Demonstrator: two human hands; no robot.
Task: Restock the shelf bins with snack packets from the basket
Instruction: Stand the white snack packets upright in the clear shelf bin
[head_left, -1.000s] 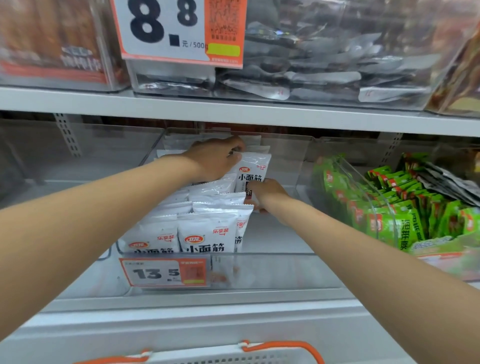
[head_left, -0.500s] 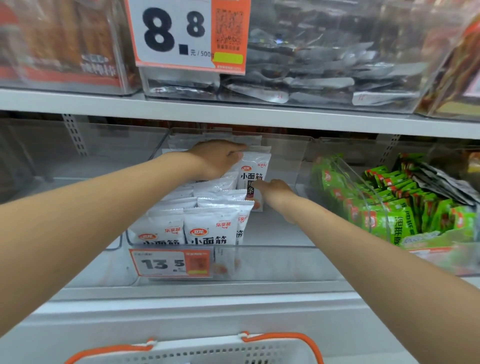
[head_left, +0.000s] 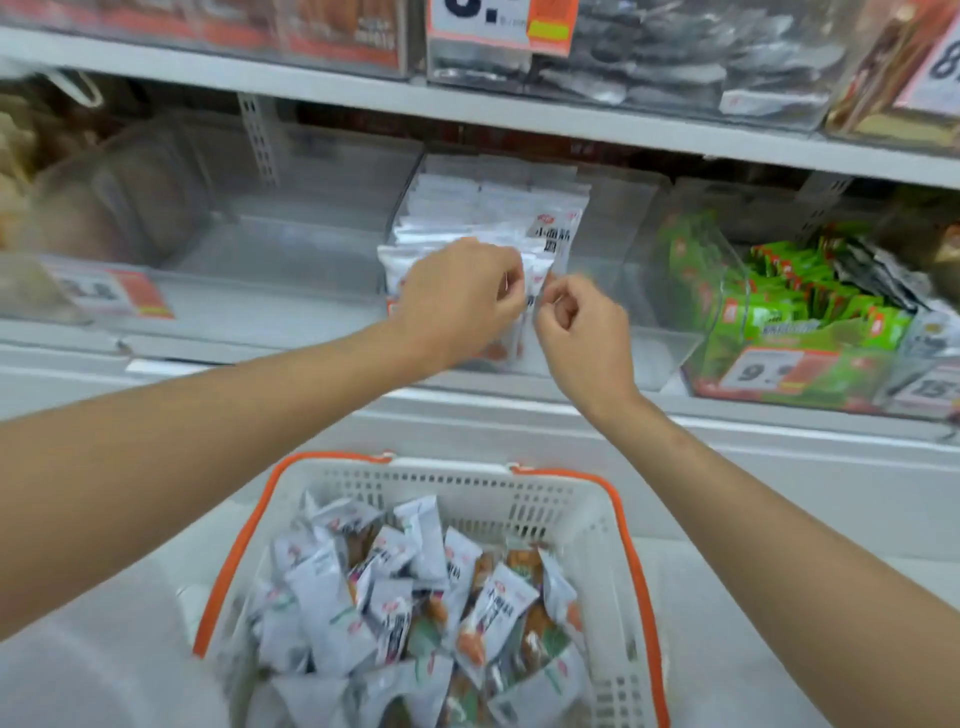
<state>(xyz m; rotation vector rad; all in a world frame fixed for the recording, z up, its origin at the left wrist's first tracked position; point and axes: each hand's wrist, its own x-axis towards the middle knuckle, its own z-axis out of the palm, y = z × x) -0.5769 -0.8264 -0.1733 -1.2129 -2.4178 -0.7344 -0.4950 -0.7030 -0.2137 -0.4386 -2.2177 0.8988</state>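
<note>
While crinkly packets (head_left: 332, 597) fill basket (head_left: 582, 499), clear bin (head_left: 615, 208)

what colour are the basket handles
Orange basket handles on a white basket, clearest in the head view.

Bright, even shop light from overhead, with only soft shadows. Motion blur softens the whole view, worst along the upper shelf (head_left: 519, 111). The wide lens bows straight lines near the edges. Faint glare whitens the clear bins (head_left: 291, 244).

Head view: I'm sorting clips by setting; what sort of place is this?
Probably a shop's snack aisle: clear shelf bins with price tags, green packets in one, and an orange-rimmed basket full of white snack packets.
</note>
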